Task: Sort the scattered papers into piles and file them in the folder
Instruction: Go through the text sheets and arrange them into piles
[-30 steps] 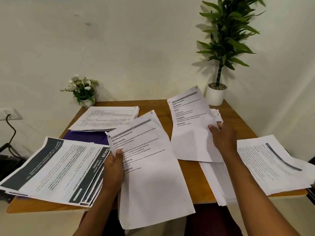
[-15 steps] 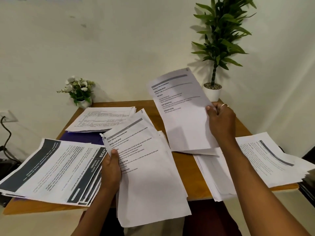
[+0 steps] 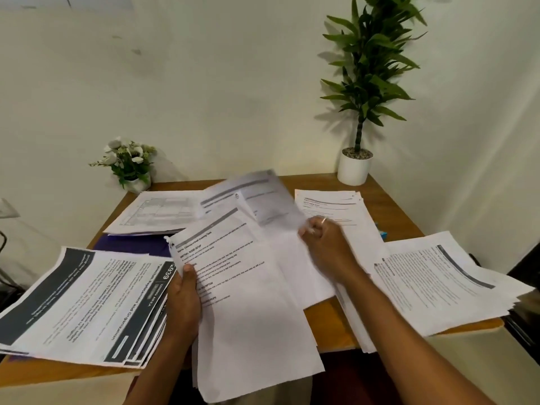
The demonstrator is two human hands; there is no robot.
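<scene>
My left hand [image 3: 184,302] grips a stack of white printed sheets [image 3: 248,302] by its left edge, over the table's front edge. My right hand [image 3: 327,247] pinches a single sheet [image 3: 263,197], blurred with motion, which lies tilted across the top of that stack. A purple folder [image 3: 131,245] shows between the piles at the left, mostly covered. Other piles lie around: dark-banded sheets [image 3: 84,305] at the front left, table-printed sheets [image 3: 157,211] at the back left, a pile [image 3: 333,206] at the back right and a pile [image 3: 438,282] at the right.
The wooden table [image 3: 391,209] stands against a white wall. A small flower pot [image 3: 131,165] sits at its back left corner and a tall plant in a white pot [image 3: 355,168] at the back right. A small blue object [image 3: 382,233] peeks out by the right pile.
My right hand has brought its sheet down and leftward from mid-air onto the stack in my left hand. The pile at the back right is now uncovered. My left hand stayed in place.
</scene>
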